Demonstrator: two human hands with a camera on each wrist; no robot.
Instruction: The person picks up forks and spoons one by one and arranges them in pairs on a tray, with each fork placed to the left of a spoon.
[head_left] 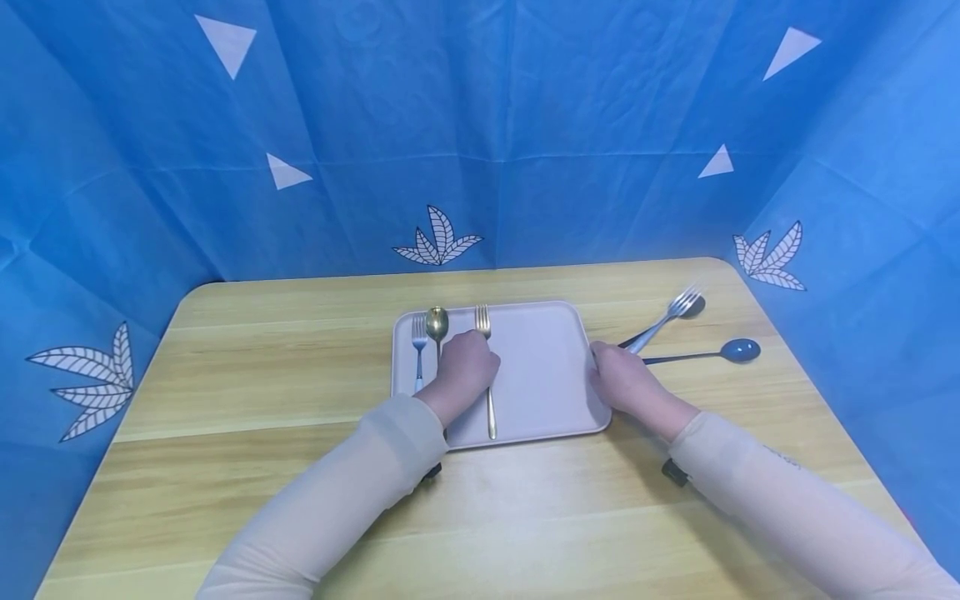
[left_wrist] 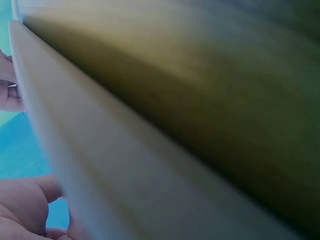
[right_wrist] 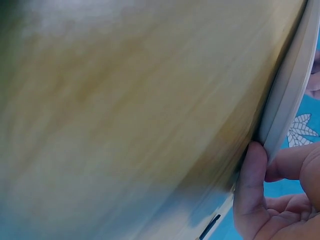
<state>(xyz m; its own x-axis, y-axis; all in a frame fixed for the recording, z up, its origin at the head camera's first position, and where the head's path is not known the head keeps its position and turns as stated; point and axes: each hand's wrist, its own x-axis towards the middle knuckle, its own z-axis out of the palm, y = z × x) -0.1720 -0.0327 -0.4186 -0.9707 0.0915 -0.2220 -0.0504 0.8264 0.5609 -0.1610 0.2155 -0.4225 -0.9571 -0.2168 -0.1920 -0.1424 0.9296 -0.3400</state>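
A pale pinkish tray lies on the table with cutlery on its left part. My left hand is over it, fingers curled at the middle of a gold fork, whose tines and handle end show beyond the hand. Just left of that hand is a gold spoon, its handle partly covered by my hand and wrist. A silver fork with a pale handle lies farthest left. At the tray's right edge, my right hand grips the rim; its thumb and finger pinch the tray edge in the right wrist view.
Right of the tray, another silver fork lies across a dark spoon. A second dark spoon lies nearer, its handle running toward my right hand. Blue curtain with leaf and triangle prints surrounds the wooden table.
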